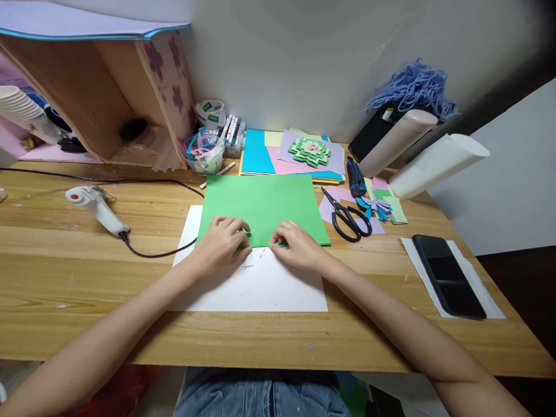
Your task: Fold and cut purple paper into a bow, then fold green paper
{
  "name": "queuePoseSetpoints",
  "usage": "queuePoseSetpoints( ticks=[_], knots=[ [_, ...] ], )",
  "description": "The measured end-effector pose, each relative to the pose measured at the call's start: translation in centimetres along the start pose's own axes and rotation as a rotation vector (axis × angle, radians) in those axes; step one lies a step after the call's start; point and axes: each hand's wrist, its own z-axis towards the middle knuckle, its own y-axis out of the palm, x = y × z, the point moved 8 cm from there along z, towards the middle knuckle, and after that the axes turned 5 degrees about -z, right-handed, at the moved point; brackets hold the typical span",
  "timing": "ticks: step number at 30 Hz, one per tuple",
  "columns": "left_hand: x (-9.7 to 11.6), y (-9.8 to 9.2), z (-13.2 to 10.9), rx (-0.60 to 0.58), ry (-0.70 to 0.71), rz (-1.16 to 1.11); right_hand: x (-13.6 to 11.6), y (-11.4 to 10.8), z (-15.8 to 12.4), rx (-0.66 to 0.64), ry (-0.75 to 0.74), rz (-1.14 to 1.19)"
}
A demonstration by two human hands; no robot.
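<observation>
A green sheet of paper [260, 202] lies flat, overlapping the far part of a white sheet [278, 289] marked with small dark strokes. Its lower right edge looks layered. At the near edge of the green paper, my left hand [222, 244] has curled fingers on top and the thumb at the edge. A short way to the right, my right hand [296, 245] pinches the same edge between thumb and bent fingers. Black-handled scissors [346, 217] lie open just right of the green paper.
A white glue gun [98, 208] with a black cord lies left. Behind are a tub of scraps [204, 153], markers [232, 130] and stacked coloured paper [256, 153] bearing a layered paper flower [310, 152]. A box cutter [356, 178], paper bow [374, 207] and phone [447, 275] are right.
</observation>
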Motion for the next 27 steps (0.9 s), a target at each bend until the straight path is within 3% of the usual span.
queuePoseSetpoints(
  ticks=[3, 9, 17, 27],
  knots=[
    [0.4, 0.1, 0.0, -0.001, 0.039, 0.001, 0.1, -0.1, 0.0, 0.000, -0.023, -0.005],
    [0.3, 0.5, 0.1, -0.014, 0.006, -0.017, 0.6, -0.4, -0.1, 0.000, 0.078, -0.008],
    [-0.6, 0.5, 0.1, -0.046, -0.182, -0.066, 1.9, -0.7, -0.2, -0.003, 0.236, 0.033],
    [-1.2, 0.4, -0.2, -0.035, -0.215, -0.142, 4.0, -0.9, 0.2, -0.134, 0.319, 0.089]
  ],
)
